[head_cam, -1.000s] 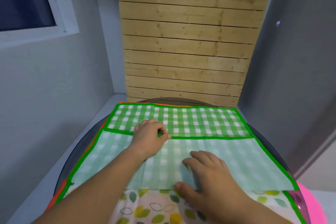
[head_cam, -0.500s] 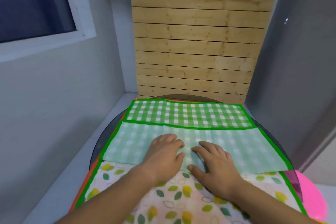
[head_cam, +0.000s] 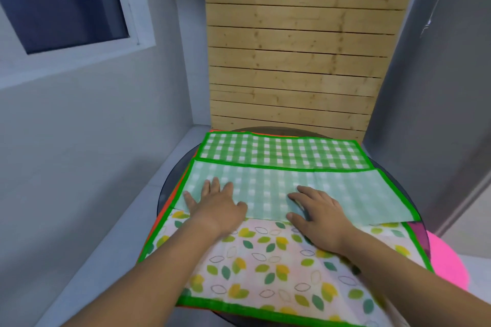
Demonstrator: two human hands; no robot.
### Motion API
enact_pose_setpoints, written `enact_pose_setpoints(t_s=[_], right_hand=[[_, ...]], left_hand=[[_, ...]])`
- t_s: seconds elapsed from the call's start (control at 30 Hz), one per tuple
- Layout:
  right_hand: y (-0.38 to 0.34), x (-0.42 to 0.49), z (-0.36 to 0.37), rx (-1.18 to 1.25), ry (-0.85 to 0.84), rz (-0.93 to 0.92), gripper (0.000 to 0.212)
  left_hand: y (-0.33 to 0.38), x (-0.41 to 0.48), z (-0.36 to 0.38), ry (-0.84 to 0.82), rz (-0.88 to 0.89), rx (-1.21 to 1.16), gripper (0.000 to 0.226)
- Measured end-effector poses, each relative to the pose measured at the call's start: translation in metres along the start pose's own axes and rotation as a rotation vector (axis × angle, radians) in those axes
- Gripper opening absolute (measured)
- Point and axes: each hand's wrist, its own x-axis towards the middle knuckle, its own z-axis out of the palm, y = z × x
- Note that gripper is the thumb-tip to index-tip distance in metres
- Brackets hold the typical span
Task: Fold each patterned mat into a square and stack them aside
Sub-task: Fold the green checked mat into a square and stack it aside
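Your left hand lies flat, palm down, fingers spread and extended toward 12 o'clock, pressing on the folded-over flap of the green checked mat. It grips nothing; the fingertips rest on the pale underside of the flap near its 9 o'clock end, and the heel of the hand sits over the fold line.

Your right hand is also flat and palm down on the same flap, fingers loosely spread and pointing toward 10–11 o'clock, thumb along the fold edge. Nothing is pinched or held; it only presses.

The two hands are apart, with a bare stretch of flap between them.

The green checked mat sits at the 12 o'clock half of the round dark table. Its near part is turned over onto itself, so the pale reverse shows below the brighter checked strip at the far edge.

Beneath it, toward 6 o'clock, lies the leaf-patterned mat, spread open with a green border. An orange edge shows under the stack at 9 o'clock. A pink object sits at 3–4 o'clock, partly hidden.
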Motion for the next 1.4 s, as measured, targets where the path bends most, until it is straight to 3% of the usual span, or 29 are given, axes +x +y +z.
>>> enact_pose_setpoints(t_s=[0.1, 0.17, 0.23, 0.4, 0.57, 0.83, 1.07, 1.2, 1.3, 1.4], right_hand=[[-0.001, 0.0, -0.004, -0.034, -0.059, -0.025, 0.056], [0.003, 0.0, -0.012, -0.018, -0.07, -0.048, 0.059], [0.016, 0.001, -0.021, -0.013, -0.023, -0.048, 0.06], [0.068, 0.001, -0.027, -0.108, -0.032, 0.063, 0.063], [0.081, 0.004, -0.028, -0.119, -0.036, 0.04, 0.06], [0.076, 0.111, -0.061, 0.203, 0.274, 0.075, 0.027], [0.092, 0.207, -0.054, 0.197, 0.203, 0.244, 0.034], [0.101, 0.226, -0.051, 0.167, 0.211, 0.238, 0.037], [0.104, 0.231, -0.052, 0.26, 0.299, 0.205, 0.046], [0.103, 0.232, -0.056, 0.335, 0.315, 0.172, 0.041]], left_hand=[[0.02, 0.007, -0.003, 0.23, 0.17, 0.063, 0.055], [0.034, 0.016, -0.005, 0.244, 0.376, 0.031, 0.05], [0.045, 0.028, -0.006, 0.192, 0.457, 0.033, 0.053], [0.061, 0.056, -0.003, 0.061, 0.42, 0.113, 0.065], [0.055, 0.067, 0.015, 0.094, 0.402, 0.061, 0.066], [0.051, 0.072, 0.023, 0.141, 0.405, -0.002, 0.068], [0.048, 0.075, 0.027, 0.173, 0.408, -0.035, 0.069], [0.047, 0.074, 0.029, 0.195, 0.412, -0.025, 0.068], [0.048, 0.074, 0.029, 0.193, 0.415, -0.026, 0.068], [0.049, 0.074, 0.029, 0.199, 0.417, -0.031, 0.068]])
